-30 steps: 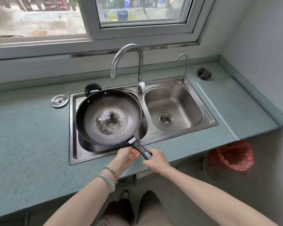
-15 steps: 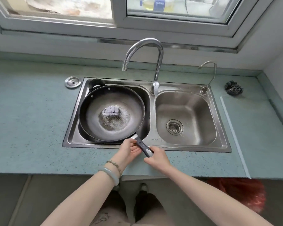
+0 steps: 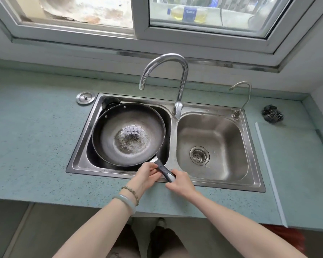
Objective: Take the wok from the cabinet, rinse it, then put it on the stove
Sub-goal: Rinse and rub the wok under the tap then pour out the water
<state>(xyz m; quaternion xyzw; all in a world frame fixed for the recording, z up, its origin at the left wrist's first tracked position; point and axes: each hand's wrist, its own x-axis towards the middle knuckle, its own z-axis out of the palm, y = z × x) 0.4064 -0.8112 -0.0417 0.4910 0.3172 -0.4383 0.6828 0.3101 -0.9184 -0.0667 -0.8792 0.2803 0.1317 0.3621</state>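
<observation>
A dark wok [image 3: 128,134] with a worn, speckled centre sits in the left basin of a steel double sink [image 3: 254,181]. Its black and grey handle [image 3: 165,172] sticks out over the sink's front rim. My left hand [image 3: 148,175] holds the handle near the wok, and my right hand [image 3: 181,183] grips the handle's end. The tall curved tap [image 3: 181,86] stands behind, its spout over the left basin; no water runs from it.
A small second tap [image 3: 240,97] stands at the sink's back right. A steel lid [image 3: 85,97] lies on the green counter [image 3: 35,146] left of the sink, a dark scouring pad [image 3: 272,114] at right. A window runs along the back wall.
The wok has sunk lower into the left basin, with both hands keeping hold of the handle. My view has swung to face the sink squarely.
</observation>
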